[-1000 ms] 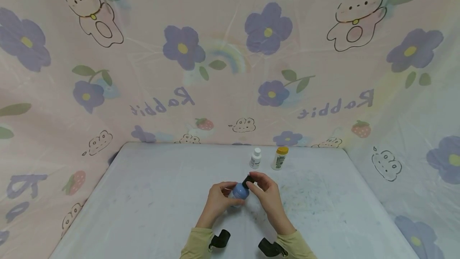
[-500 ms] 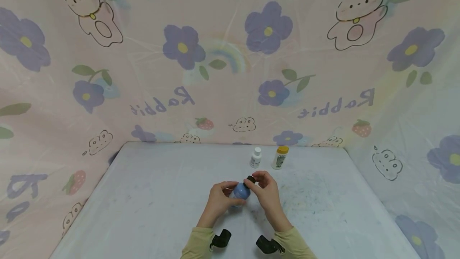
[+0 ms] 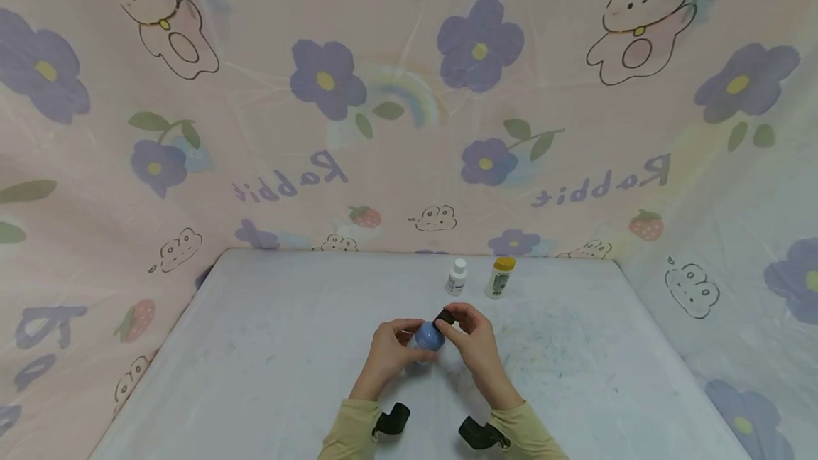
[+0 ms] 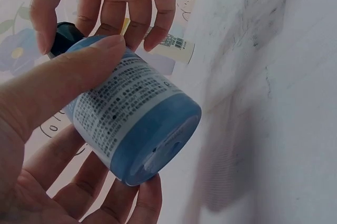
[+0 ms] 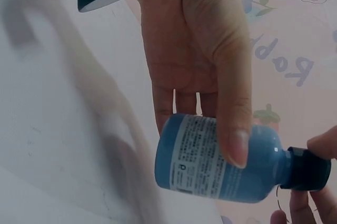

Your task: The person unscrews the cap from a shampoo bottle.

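Note:
A small blue bottle (image 3: 426, 336) with a white printed label and a black cap (image 3: 444, 318) is held tilted above the table (image 3: 275, 346), cap pointing away to the right. My left hand (image 3: 391, 350) grips the bottle's body (image 4: 134, 116), thumb across the label (image 5: 197, 155). My right hand (image 3: 471, 339) pinches the black cap (image 5: 306, 169) with its fingertips (image 4: 155, 37). Both hands hover over the middle of the table near the front.
A white bottle (image 3: 456, 277) and a yellow-capped bottle (image 3: 500, 277) stand at the back of the table, behind the hands. A patterned sheet (image 3: 409, 105) with flowers and rabbits walls in the back and both sides. The tabletop carries faint stains.
The hands and bottle have hardly moved; the right fingers have shifted slightly on the cap. The view has tipped a little.

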### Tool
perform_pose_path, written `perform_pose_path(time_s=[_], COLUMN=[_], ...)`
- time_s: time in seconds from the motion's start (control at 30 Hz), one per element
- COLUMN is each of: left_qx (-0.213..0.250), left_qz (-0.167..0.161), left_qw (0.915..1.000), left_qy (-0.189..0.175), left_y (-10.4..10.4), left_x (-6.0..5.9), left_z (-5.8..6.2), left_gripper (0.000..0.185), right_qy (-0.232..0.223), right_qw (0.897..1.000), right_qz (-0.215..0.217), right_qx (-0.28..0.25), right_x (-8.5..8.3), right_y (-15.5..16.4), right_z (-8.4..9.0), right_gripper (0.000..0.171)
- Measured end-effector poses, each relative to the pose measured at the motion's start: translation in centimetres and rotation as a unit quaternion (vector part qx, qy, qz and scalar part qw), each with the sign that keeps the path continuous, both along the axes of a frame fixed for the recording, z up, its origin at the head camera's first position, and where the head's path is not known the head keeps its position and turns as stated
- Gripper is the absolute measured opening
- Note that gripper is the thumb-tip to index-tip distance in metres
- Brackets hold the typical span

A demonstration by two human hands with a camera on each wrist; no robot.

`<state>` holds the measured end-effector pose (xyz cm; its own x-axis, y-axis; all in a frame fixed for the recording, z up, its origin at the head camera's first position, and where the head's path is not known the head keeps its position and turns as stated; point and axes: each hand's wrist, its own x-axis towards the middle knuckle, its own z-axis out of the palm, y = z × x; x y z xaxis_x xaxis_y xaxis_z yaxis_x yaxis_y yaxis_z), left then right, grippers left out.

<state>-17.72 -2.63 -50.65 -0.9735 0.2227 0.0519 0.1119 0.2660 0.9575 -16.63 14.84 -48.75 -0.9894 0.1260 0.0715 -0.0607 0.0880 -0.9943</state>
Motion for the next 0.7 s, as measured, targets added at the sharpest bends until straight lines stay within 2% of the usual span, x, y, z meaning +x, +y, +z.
perform_pose_path(time_s=[0.43,0.7], left_qx=[-0.001,0.000], left_qz=[-0.001,0.000], left_qw=[1.0000,1.0000], left_qy=[0.003,0.000], left_y=[-0.03,0.06], left_x=[-0.04,0.03], left_z=[-0.12,-0.29], left_gripper=[0.054,0.055], right_qy=[0.022,0.029], right_qw=[0.999,0.997], right_qz=[0.048,0.058], right_qx=[-0.012,-0.030], right_x=[0.22,0.43], right_y=[0.42,0.44], right_z=[0.08,0.03], right_gripper=[0.034,0.034])
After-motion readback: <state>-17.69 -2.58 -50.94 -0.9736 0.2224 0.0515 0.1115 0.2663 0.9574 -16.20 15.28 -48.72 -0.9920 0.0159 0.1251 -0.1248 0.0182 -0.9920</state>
